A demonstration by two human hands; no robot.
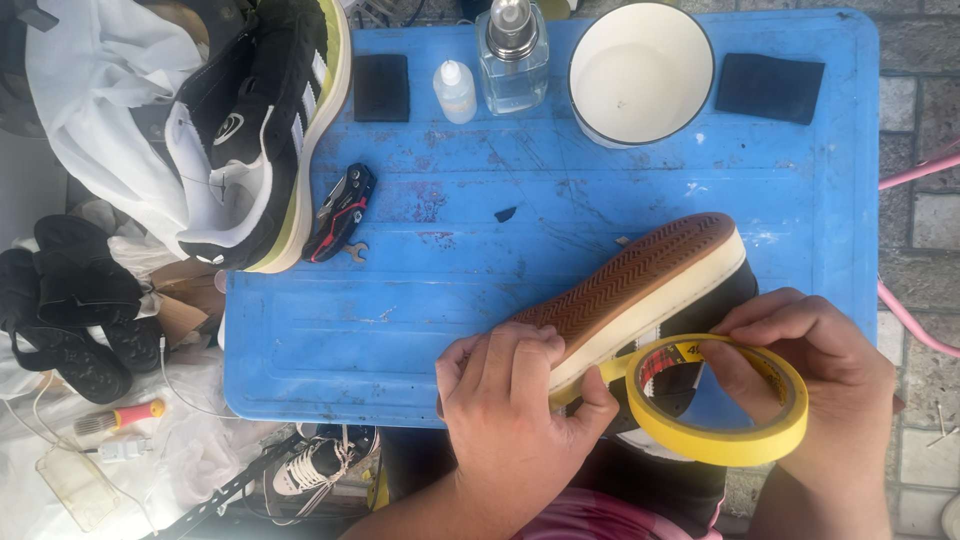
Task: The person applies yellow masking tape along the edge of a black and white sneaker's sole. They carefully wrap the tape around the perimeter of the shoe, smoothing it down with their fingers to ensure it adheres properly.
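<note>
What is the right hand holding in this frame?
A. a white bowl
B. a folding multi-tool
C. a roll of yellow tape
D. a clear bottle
C: the right hand grips the roll of yellow tape beside the shoe, which the left hand steadies; the multi-tool, bowl and bottle lie untouched on the blue table.

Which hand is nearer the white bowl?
Right. The right hand holds the yellow tape roll almost straight below the bowl. The left hand grips the shoe farther left and lower, so it is farther off.
</note>
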